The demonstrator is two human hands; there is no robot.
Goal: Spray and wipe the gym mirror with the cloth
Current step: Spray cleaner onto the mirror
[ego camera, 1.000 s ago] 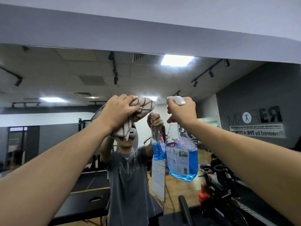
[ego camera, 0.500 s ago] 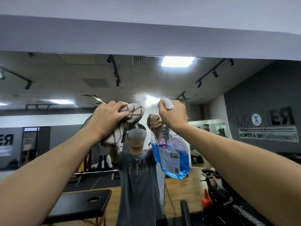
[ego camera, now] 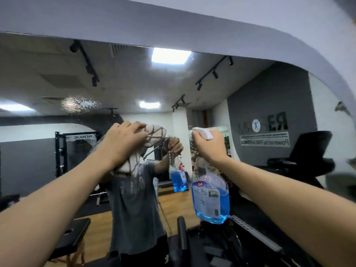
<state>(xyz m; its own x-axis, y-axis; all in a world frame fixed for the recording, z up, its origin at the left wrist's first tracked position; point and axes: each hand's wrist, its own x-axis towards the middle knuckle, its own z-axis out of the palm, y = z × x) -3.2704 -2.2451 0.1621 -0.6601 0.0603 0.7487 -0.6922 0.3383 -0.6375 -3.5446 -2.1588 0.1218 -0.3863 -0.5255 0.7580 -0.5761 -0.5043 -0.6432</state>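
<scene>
Left grip clutches one rope-patterned cloth held up at the gym mirror; right grip is curled round the neck of one blue spray bottle; one wet spray patch marks the glass upper left

Bright ceiling panel glare, dim room, warped blurry edges.
</scene>
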